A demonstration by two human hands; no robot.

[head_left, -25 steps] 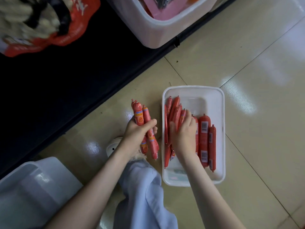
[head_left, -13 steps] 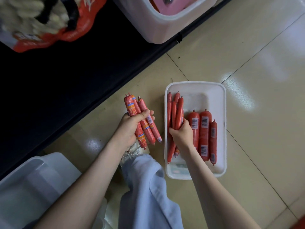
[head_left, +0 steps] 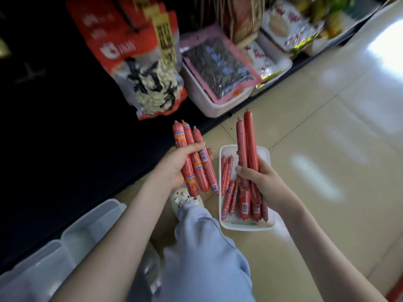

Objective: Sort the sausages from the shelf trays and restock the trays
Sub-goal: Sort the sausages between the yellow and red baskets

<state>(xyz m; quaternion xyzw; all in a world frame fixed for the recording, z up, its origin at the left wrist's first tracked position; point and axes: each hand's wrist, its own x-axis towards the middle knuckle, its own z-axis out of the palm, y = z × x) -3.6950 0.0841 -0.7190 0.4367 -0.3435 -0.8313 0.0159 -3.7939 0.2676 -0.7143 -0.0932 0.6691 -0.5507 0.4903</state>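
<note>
— What is seen at 8 o'clock?
— A clear plastic bin (head_left: 65, 243) is set on the floor (head_left: 327, 149), beside the dark shelf base.
— And toward the middle?
— Three labelled sausages (head_left: 196, 166) are gripped in the left hand (head_left: 174, 166), fingers curled round them, tips pointed to 11 o'clock.
— At 3 o'clock of that hand?
— A white tray (head_left: 239, 226) is laid on the floor, loose sausages (head_left: 227, 194) contained in it. Two long sausages (head_left: 250, 140) are clasped in the right hand (head_left: 263, 182) above it, pointed to 12 o'clock.
</note>
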